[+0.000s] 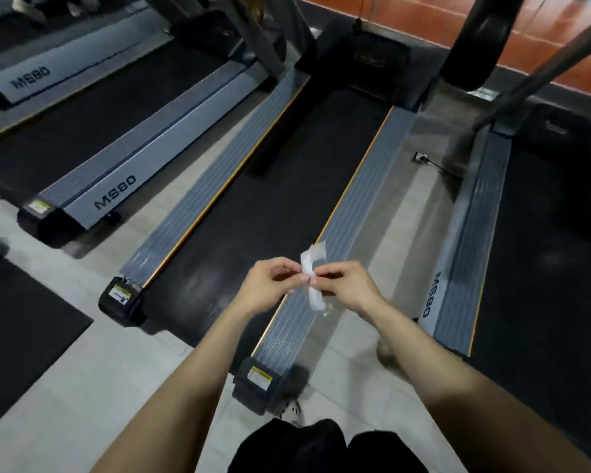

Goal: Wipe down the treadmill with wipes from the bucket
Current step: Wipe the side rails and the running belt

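Note:
A crumpled white wipe [311, 279] hangs between both hands above the rear end of the middle treadmill [273, 213]. My left hand [270, 285] pinches the wipe from the left with curled fingers. From the right, my right hand [348, 286] pinches the same wipe. The treadmill has a black belt and grey ribbed side rails with a thin orange edge; the hands hover over its right rail [325, 268]. No bucket is in view.
Another treadmill marked MS80 [113, 196] stands at the left, and a third treadmill [526, 250] at the right. A black floor mat [21, 336] lies at the lower left. Pale floor tiles [110, 380] run between the machines. A floor socket with a cable [422, 158] sits between the middle and right treadmills.

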Demonstrator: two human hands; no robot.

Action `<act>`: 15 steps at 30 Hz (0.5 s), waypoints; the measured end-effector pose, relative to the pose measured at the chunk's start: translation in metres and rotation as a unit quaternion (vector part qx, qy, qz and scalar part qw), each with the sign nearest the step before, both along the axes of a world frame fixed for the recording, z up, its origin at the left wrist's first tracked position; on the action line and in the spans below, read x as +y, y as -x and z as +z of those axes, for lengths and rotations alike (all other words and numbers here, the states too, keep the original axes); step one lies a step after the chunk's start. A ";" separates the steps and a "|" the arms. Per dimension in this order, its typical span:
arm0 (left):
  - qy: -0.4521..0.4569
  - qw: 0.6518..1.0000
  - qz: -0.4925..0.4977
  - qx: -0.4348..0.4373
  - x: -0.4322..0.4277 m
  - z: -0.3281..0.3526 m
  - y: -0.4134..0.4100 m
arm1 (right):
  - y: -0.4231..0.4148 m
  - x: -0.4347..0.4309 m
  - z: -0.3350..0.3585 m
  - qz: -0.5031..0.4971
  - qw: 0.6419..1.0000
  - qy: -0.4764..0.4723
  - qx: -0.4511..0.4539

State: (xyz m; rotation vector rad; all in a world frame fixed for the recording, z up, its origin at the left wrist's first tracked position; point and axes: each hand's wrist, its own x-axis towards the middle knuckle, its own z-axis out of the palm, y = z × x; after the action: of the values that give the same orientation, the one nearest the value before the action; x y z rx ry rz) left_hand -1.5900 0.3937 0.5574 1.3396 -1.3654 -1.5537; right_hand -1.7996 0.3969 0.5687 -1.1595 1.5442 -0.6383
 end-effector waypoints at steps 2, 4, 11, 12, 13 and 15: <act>-0.014 0.999 0.041 0.033 -0.003 0.000 -0.003 | -0.003 -0.022 0.001 0.043 0.999 0.004 0.010; -0.007 0.997 0.083 0.007 -0.004 -0.002 -0.006 | -0.012 -0.039 0.005 0.077 0.997 0.000 0.002; 0.001 0.966 0.253 -0.054 -0.003 -0.027 -0.021 | -0.047 -0.108 -0.009 0.284 0.957 0.001 0.050; -0.010 0.956 0.287 -0.065 -0.001 -0.032 -0.019 | -0.050 -0.119 -0.016 0.309 0.950 0.000 0.052; -0.021 0.942 0.327 -0.071 0.000 -0.038 -0.015 | -0.054 -0.130 -0.021 0.338 0.940 0.003 0.052; -0.040 0.902 0.423 -0.083 -0.002 -0.056 -0.004 | -0.058 -0.151 -0.035 0.396 0.917 0.008 0.040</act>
State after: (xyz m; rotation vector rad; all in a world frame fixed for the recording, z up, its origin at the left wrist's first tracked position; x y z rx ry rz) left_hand -1.5862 0.3914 0.5010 1.8143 -0.6291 -0.9092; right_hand -1.7415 0.2463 0.5339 -1.6872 0.9891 -0.0527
